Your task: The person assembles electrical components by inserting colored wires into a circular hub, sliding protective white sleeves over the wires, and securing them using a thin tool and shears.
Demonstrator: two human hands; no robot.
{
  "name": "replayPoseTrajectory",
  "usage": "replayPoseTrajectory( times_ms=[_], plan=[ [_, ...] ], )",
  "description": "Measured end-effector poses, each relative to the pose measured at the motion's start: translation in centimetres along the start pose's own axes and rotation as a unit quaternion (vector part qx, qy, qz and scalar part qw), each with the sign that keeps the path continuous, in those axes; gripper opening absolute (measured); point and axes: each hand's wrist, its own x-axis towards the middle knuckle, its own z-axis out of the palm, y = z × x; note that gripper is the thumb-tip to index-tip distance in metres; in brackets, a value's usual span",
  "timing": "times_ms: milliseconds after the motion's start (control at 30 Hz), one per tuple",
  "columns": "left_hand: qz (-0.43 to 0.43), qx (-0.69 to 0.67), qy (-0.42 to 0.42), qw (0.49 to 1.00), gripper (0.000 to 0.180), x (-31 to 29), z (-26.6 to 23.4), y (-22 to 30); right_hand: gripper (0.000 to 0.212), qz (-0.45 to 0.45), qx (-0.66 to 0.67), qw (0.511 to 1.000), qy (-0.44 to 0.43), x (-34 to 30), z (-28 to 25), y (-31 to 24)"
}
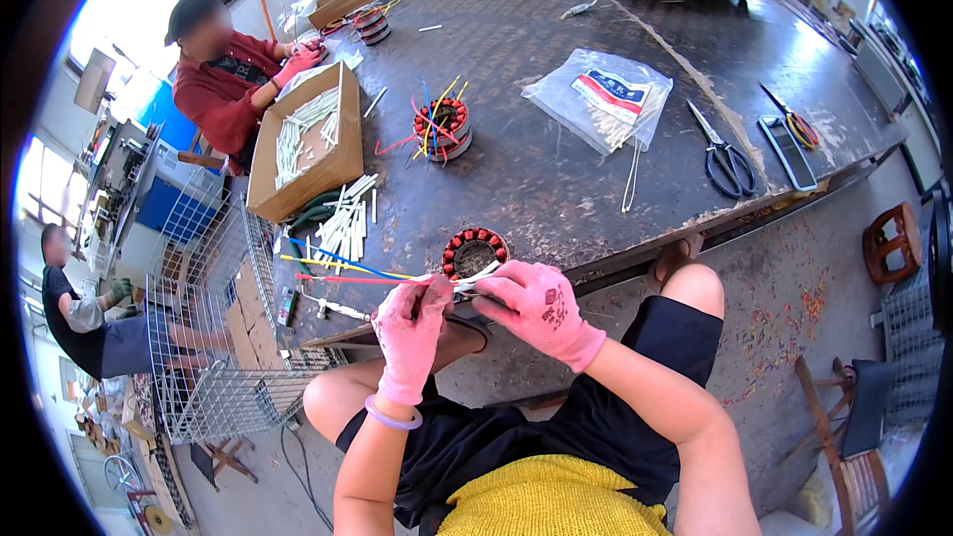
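Both my hands wear pink gloves with dark-stained fingertips. Close together at the table's near edge, they meet in front of a motor stator with red windings in a ring. My left hand is closed in a pinch on the lead wires, whose red, yellow and blue lengths stretch out leftward over the table. Beside it, my right hand pinches a thin white sleeve near the stator. The fingers partly hide where sleeve and wires meet.
Loose white tubes lie by a cardboard box of more tubes. Beyond are a second stator, a plastic bag, scissors and a phone. A wire basket stands left; a co-worker sits far left.
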Motion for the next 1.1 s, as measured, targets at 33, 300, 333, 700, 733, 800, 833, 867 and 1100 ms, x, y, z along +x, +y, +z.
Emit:
replayPoseTrajectory(
  times_ms=[33,300,333,700,733,800,833,867,1100],
  plan=[
    [0.026,0.019,0.002,0.999,0.01,0.0,0.0,-0.3,0.022,0.002,-0.009,1.0,0.003,0.0,0.3,-0.1],
    [0.258,0.146,0.027,0.955,0.004,0.0,1.0,-0.9,0.026,0.015,-0.082,0.997,-0.009,0.1,1.0,-0.2],
    [0.271,0.145,0.03,0.951,0.003,0.2,1.1,-1.1,0.025,0.01,-0.083,0.996,-0.012,0.1,1.1,-0.2],
    [0.03,0.01,-0.01,0.999,0.006,0.3,0.8,-0.8,0.02,0.061,-0.007,0.997,-0.055,-0.3,1.0,1.0],
    [0.011,-0.001,-0.013,1.0,0.011,0.1,0.2,-1.3,0.025,0.1,0.057,0.991,-0.068,-0.2,0.0,0.5],
    [0.028,-0.009,0.001,1.0,0.014,0.0,-0.4,-1.4,0.028,0.169,0.091,0.98,-0.057,0.2,-2.3,0.1],
    [0.034,-0.013,0.006,0.999,0.016,-0.2,-0.6,-1.6,0.028,0.192,0.098,0.976,-0.041,0.5,-3.1,0.4],
    [0.037,-0.014,-0.005,0.999,0.023,-0.5,-0.8,-2.4,0.027,0.153,0.055,0.986,-0.04,0.8,-3.5,1.0],
    [-0.036,-0.029,0.005,0.999,0.044,0.1,1.1,-1.2,0.024,0.089,0.049,0.984,-0.15,2.5,-1.9,1.8]
  ],
)
